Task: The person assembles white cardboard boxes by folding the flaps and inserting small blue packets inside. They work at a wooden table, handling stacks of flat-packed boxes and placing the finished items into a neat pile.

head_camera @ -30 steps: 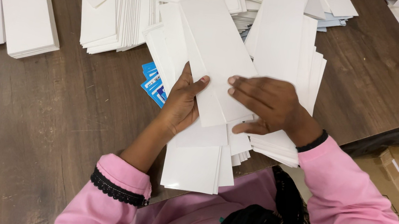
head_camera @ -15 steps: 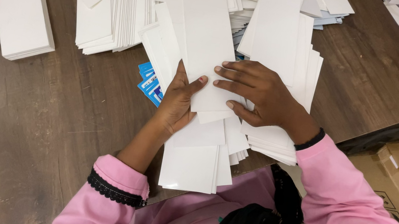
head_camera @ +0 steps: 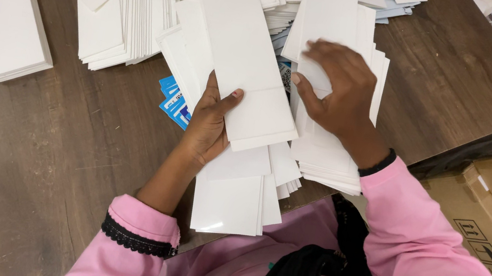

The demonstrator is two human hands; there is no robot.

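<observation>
**A:** White card everywhere, lol. The one that matters is the long white card (head_camera: 246,65) in the left hand (head_camera: 208,126). Thumb pressed over its near left edge, the other fingers tucked under where I can't see them, so that hand is closed on it. The card sits mid-scene, above the loose fan of cards (head_camera: 237,190) at the near edge of the brown wooden table (head_camera: 23,154).

**B:** Which way does it run?

**A:** Long axis goes from near to far, tipped a bit so the far end leans left. The hand holds the near end, so nearly the whole card stretches away from the palm, toward the far stacks (head_camera: 139,20).

**B:** And the right hand?

**A:** The right hand (head_camera: 337,93) is just right of that card, not touching it as far as I can tell. It lies fingers-down on the tall right-hand stack (head_camera: 324,151), fingers curled over the top sheet and pressing; whether it's actually pinched a sheet up, I can't tell. So the left hand has the card, and the right is the nearer one to that stack.

**B:** Blue thing?

**A:** Small blue printed slips (head_camera: 173,102), peeking out left of the left wrist, under the cards.
</observation>
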